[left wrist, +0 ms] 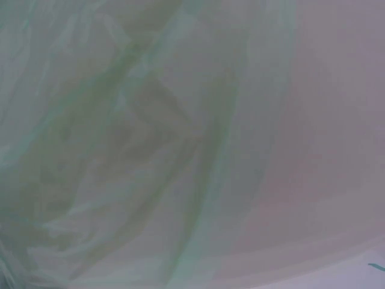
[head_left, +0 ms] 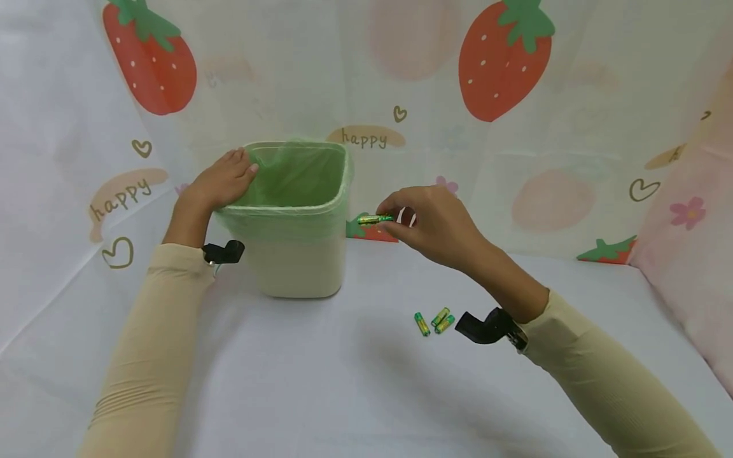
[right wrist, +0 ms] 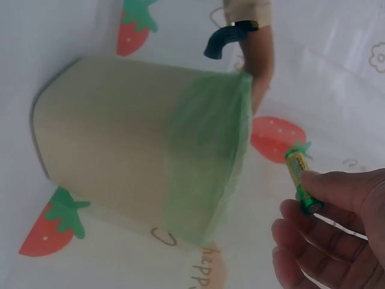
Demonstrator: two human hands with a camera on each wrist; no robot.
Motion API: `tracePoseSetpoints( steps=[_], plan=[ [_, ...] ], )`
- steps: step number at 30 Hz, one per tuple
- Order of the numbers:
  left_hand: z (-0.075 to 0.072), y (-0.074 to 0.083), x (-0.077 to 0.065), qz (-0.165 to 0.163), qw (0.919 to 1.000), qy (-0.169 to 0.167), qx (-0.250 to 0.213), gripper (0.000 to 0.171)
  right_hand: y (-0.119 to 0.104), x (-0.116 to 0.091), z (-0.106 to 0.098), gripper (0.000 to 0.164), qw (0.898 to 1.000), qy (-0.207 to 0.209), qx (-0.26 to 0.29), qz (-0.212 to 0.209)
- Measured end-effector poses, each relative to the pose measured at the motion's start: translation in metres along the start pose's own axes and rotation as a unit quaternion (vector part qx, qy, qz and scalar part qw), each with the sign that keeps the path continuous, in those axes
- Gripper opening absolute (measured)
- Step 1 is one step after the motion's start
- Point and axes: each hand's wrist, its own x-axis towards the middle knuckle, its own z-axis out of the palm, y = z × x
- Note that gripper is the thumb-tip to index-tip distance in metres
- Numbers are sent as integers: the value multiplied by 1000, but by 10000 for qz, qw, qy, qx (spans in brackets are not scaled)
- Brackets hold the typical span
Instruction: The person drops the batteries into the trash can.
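Before white strawberry-printed cloth [head_left: 286, 76], a green-gold cylindrical battery [head_left: 368, 220] is pinched by right fingers [head_left: 395, 198], at three o'clock from a green-lined bin [head_left: 294, 257]; left fingers [head_left: 233, 164] cannot be judged.

smooth matt plas. bin [head_left: 300, 262], crinkly plas. film liner [head_left: 298, 181], glossy batt. [right wrist: 295, 167], cloth sleeves [head_left: 146, 337]

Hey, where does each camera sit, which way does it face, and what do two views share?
Head: worn on the head, facing forward and down at the bin and three loose batteries; left hand, right hand and sleeves show.
Left wrist: worn there, facing the green liner up close; no hand plainly shows.
Right wrist: worn there, facing the bin's side, which appears tipped; right hand and left forearm show.
Shared: head and right wrist both show the bin and the pinched battery.
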Motion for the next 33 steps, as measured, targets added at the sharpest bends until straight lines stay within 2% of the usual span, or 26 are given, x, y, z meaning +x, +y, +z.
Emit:
tracePoseSetpoints(
  steps=[7, 12, 18, 27, 33],
  plan=[
    [0, 0, 1, 2, 10000, 11, 18, 64, 0, 21, 5, 11, 9996, 13, 232, -137],
    [2, 0, -1, -29, 10000, -28, 31, 65, 2, 33, 11, 10, 9996, -82, 271, 35],
    [2, 0, 0, 41, 10000, 8, 53, 64, 1, 50, 12, 13, 9991, -267, 84, 321],
    [2, 0, 2, -10, 10000, -18, 3, 65, 0, 74, 20, 15, 9979, -488, -142, 390],
    [3, 1, 3, -10, 10000, -9, -33, 66, -1, 82, 26, 13, 9965, -621, -241, 496]
  ],
)
